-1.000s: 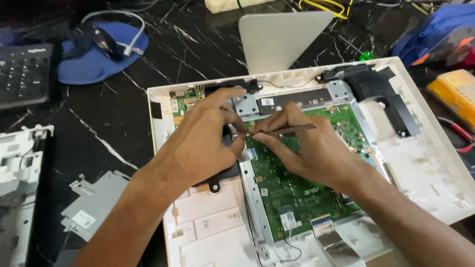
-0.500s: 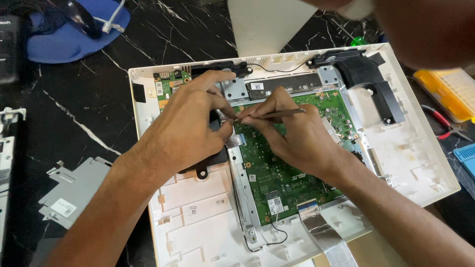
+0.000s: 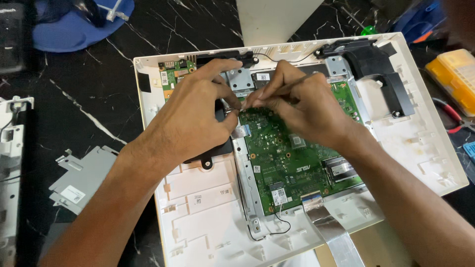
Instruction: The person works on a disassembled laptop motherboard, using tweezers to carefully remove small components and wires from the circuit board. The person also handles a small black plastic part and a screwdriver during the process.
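Note:
An opened white computer chassis (image 3: pixel 420 153) lies on the black marble table, with a green circuit board (image 3: pixel 289 158) bedded in its middle. My right hand (image 3: pixel 302 106) pinches a thin metal tool (image 3: pixel 282 90), its tip down at the board's upper left corner. My left hand (image 3: pixel 190 121) rests on the chassis just left of the board, thumb and fingertips meeting the tool tip on a small part I cannot make out. A black fan duct (image 3: pixel 376 66) sits at the chassis's upper right.
A grey metal bracket (image 3: pixel 81 180) lies on the table left of the chassis. A blue pad (image 3: pixel 81 22) sits far left at the back, a yellow parts box (image 3: pixel 452 76) at the right edge. A white panel (image 3: pixel 274 20) stands behind the chassis.
The view has shifted, so the chassis sits lower and more to the right. Both hands stay at the board's upper left corner with the tool, fingertips now closer together.

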